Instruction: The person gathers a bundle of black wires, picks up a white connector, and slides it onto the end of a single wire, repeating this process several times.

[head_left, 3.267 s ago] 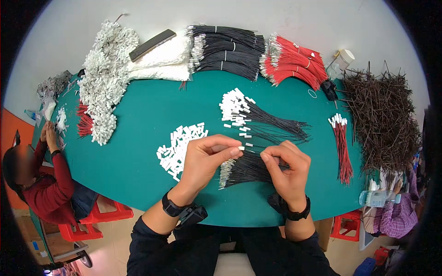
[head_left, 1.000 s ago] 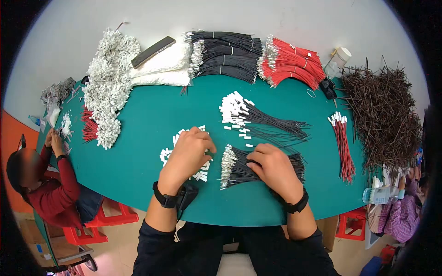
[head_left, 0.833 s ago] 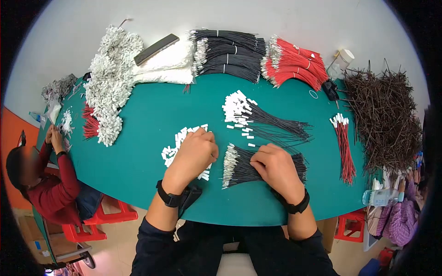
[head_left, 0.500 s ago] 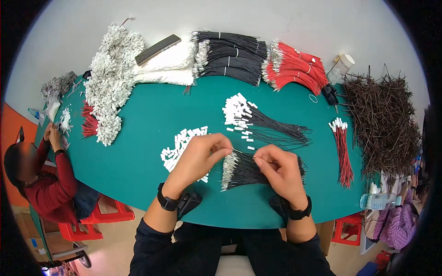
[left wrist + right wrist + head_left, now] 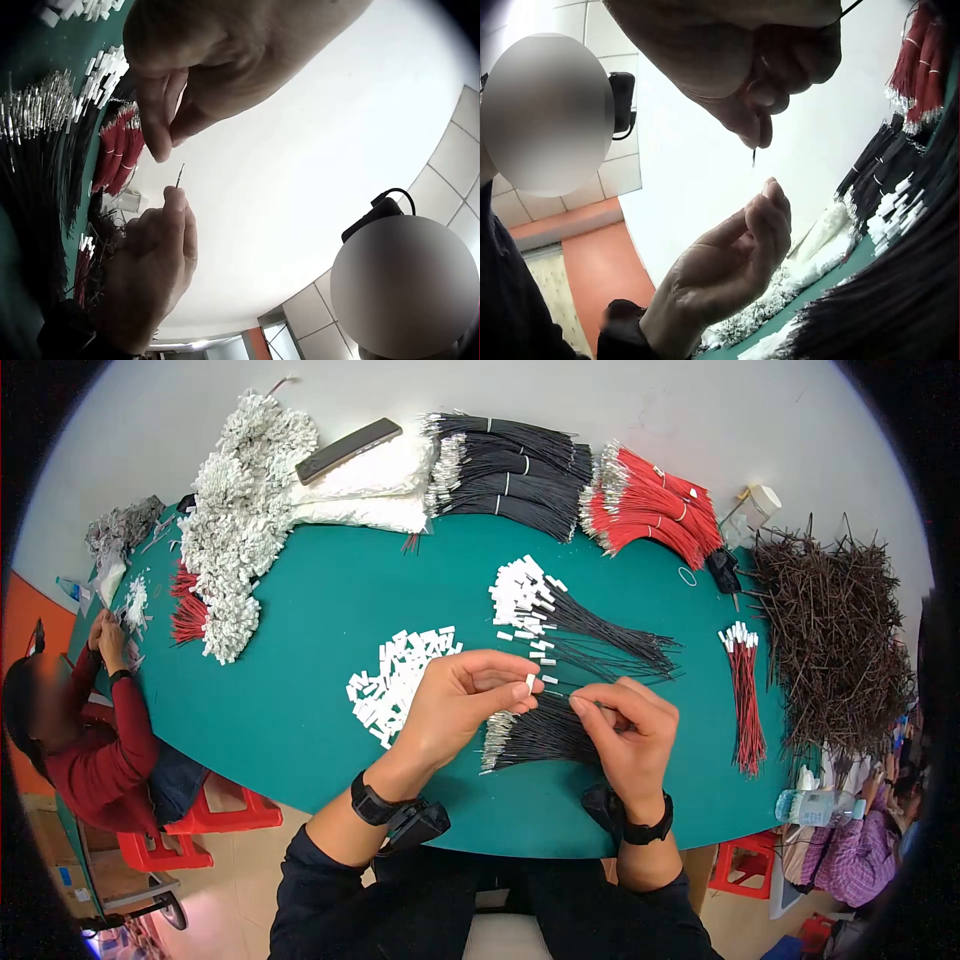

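Between thumb and forefinger, my left hand (image 5: 440, 710) pinches a small white plastic connector housing (image 5: 530, 683). Facing it from the right, my right hand (image 5: 635, 735) pinches a thin black wire, its bare metal tip (image 5: 181, 174) sticking out past the fingertips. That tip points at the left fingertips across a small gap in both wrist views. Below the hands lies a bundle of black wires (image 5: 545, 740) with silver terminals, partly hidden by them. To the left is a loose pile of white housings (image 5: 390, 685). Farther back, black wires with white housings on their ends (image 5: 600, 620) fan out.
Along the back lie a white heap (image 5: 240, 490), white bags (image 5: 370, 490), black wire bundles (image 5: 520, 470) and red wire bundles (image 5: 655, 500). At right are red wires with white ends (image 5: 745, 700) and a brown tangled pile (image 5: 840, 640). Another person (image 5: 90, 750) sits at left.
My left hand has come up from the pile of white housings with one pinched. My right hand has lifted from the black bundle with a wire, and the hands have drawn together.
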Demonstrator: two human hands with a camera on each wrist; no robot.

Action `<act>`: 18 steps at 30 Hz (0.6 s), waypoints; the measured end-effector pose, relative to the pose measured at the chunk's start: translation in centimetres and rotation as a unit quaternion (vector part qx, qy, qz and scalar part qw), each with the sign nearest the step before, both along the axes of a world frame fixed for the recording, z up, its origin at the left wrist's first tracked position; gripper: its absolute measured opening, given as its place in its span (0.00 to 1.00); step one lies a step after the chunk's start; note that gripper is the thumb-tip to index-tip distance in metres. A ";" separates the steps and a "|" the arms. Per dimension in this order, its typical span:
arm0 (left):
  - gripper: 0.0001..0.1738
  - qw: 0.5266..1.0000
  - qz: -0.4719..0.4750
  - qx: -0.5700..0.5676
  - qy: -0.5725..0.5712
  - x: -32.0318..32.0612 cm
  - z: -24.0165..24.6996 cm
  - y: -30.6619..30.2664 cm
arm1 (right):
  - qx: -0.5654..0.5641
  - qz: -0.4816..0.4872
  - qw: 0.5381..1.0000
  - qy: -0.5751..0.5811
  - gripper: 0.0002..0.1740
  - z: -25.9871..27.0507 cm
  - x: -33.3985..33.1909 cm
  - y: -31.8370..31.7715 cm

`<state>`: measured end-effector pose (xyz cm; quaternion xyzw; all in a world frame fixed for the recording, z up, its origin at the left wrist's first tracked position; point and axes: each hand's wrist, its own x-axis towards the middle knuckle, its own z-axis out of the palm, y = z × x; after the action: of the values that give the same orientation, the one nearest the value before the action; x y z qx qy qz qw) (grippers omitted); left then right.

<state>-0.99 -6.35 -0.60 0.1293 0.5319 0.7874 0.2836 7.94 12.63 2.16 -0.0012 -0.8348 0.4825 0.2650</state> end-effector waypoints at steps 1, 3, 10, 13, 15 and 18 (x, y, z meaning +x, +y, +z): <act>0.14 1.000 -0.003 -0.001 -0.001 0.0 0.0 0.0 | 0.001 0.000 1.000 -0.001 0.06 0.0 0.0 0.0; 0.15 1.000 -0.006 -0.002 -0.003 0.0 0.0 0.1 | 0.012 -0.002 1.000 0.003 0.06 0.1 0.0 -0.1; 0.11 0.993 -0.001 -0.050 0.103 0.1 -0.4 0.2 | 0.025 -0.002 1.000 -0.001 0.06 0.1 0.0 0.0; 0.10 0.996 0.005 -0.048 0.071 0.3 -0.2 0.1 | 0.030 0.001 0.999 0.011 0.06 -0.2 0.0 0.1; 0.10 0.997 0.008 -0.048 0.054 0.4 -0.2 0.0 | 0.039 0.002 0.999 0.020 0.06 -0.2 0.0 0.1; 0.10 0.996 0.016 -0.056 0.061 0.3 -0.2 0.0 | 0.050 0.001 0.998 0.025 0.06 -0.1 0.0 0.1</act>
<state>-0.66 -6.35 -0.80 0.1522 0.5932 0.7517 0.2447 7.97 12.74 2.10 0.0255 -0.8509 0.4404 0.2851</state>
